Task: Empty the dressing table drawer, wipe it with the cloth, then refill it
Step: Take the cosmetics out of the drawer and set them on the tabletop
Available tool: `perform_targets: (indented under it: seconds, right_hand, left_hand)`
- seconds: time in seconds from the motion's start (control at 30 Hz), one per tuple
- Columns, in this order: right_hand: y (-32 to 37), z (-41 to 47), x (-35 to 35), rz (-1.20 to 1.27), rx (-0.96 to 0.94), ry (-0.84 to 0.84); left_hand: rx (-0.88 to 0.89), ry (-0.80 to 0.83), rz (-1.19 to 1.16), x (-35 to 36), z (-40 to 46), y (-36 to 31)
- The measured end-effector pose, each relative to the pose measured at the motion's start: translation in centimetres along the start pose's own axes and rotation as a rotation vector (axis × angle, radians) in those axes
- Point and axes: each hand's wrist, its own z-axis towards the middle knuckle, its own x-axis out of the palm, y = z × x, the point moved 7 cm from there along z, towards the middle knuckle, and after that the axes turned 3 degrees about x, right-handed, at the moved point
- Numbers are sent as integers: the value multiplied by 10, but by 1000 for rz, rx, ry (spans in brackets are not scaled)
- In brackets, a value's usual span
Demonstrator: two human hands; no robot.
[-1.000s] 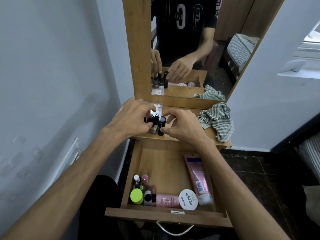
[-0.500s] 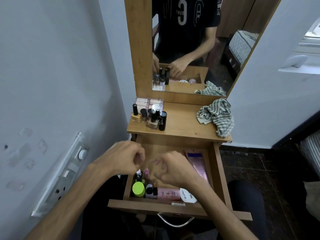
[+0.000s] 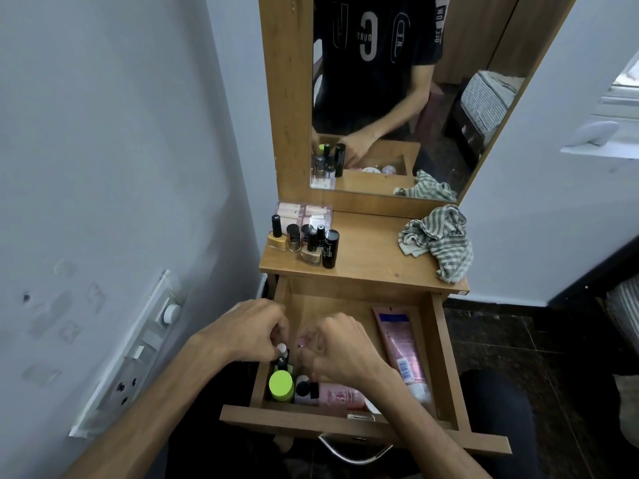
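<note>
Where both hands hovered before, left fingers [image 3: 280,335] now pinch a white-capped bottle [image 3: 281,354], right fingers [image 3: 313,340] curled narrow.

Open wooden drawer [image 3: 441,344] part-filled, striped cloth [image 3: 439,242] crumpled on top

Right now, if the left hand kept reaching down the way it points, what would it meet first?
Probably the white-capped bottle right under the left hand's fingertips, in the drawer's left front corner; contact is unclear.
</note>
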Motion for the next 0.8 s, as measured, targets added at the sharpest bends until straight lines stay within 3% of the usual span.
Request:
perform_targets:
  seconds: [0.13,0.3,0.5,0.8]
  right_hand:
    - [-15,-3,-26,54,73,-156]
    - [-12,-2,-70,128,44,-344]
    - [21,29,-108,49,-93,-436]
    - [29,59,-113,-70,-59,-491]
  left_hand:
    - [-1,-25,-18,-3,0,0]
    - [14,-224,-80,-41,-3,-1]
    - [47,-466,-134,-111,1,-1]
    - [34,-509,-13,-131,33,15]
